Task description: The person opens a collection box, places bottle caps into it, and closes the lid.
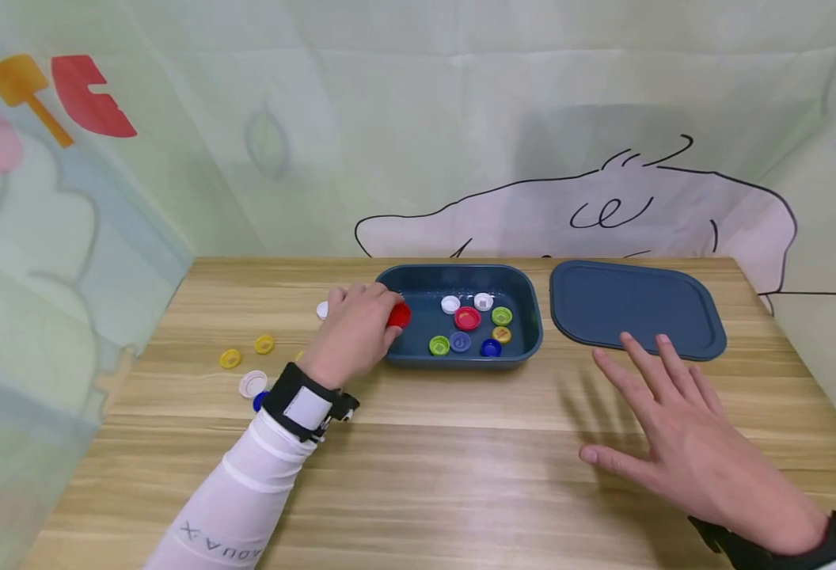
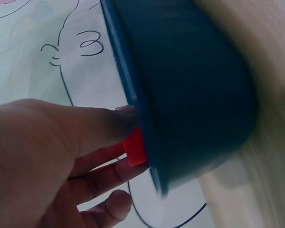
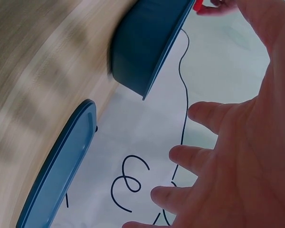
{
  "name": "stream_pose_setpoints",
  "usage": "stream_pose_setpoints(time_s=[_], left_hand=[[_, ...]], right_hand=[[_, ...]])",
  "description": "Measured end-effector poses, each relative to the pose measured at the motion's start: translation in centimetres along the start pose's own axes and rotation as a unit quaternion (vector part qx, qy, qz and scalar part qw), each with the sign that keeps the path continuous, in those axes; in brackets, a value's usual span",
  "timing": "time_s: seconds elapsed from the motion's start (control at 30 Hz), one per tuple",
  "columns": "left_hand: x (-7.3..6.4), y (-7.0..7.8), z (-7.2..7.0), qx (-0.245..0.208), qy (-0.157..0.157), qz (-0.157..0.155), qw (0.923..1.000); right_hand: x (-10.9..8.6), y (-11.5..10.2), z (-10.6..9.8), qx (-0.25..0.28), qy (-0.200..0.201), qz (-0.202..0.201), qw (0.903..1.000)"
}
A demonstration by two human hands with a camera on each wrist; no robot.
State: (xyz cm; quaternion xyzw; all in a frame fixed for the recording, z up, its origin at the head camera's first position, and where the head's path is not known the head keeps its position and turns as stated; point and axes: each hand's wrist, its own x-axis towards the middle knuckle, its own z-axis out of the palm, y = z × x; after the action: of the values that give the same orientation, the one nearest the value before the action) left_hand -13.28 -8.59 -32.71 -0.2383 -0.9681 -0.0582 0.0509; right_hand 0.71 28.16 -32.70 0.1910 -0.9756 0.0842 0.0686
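Note:
Between thumb and fingers my left hand (image 1: 355,331) pinches a red bottle cap (image 1: 400,315) at the left rim of a dark blue tub (image 1: 461,362). The left wrist view shows the red cap (image 2: 135,147) edge-on, partly behind the thumb, right beside the tub's rim. Inside the tub lie several caps: white, green, blue, yellow and a red one (image 1: 467,318). My right hand (image 1: 682,443) holds nothing; its fingers are spread and straight, palm down, near the front edge of a flat dark blue lid (image 1: 635,309).
Left of the tub, loose caps lie on the wooden table (image 1: 461,475): yellow caps (image 1: 229,359), a large white cap (image 1: 252,384), a blue cap (image 1: 260,400) and a white cap (image 1: 322,309), some partly covered by my left arm. A printed curtain (image 1: 461,142) hangs behind the table.

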Motion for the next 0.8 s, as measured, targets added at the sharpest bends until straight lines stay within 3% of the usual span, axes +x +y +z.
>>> stream_pose_setpoints(time_s=[0.27, 0.43, 0.6, 0.8], left_hand=[[0.7, 0.4, 1.5, -0.003, 0.006, 0.011, 0.9999], [0.6, -0.1, 1.4, -0.012, 0.024, 0.01, 0.9996], [-0.3, -1.8, 0.3, -0.028, 0.054, -0.004, 0.9981], [-1.2, -5.2, -0.6, -0.041, 0.081, -0.022, 0.9956]], right_hand=[[-0.3, 0.0, 0.0, 0.003, -0.004, 0.001, 1.0], [-0.3, 0.1, 0.0, 0.005, 0.002, 0.0, 1.0], [0.0, 0.0, -0.1, 0.005, 0.001, -0.001, 1.0], [0.2, -0.1, 0.0, 0.003, -0.003, -0.004, 1.0]])
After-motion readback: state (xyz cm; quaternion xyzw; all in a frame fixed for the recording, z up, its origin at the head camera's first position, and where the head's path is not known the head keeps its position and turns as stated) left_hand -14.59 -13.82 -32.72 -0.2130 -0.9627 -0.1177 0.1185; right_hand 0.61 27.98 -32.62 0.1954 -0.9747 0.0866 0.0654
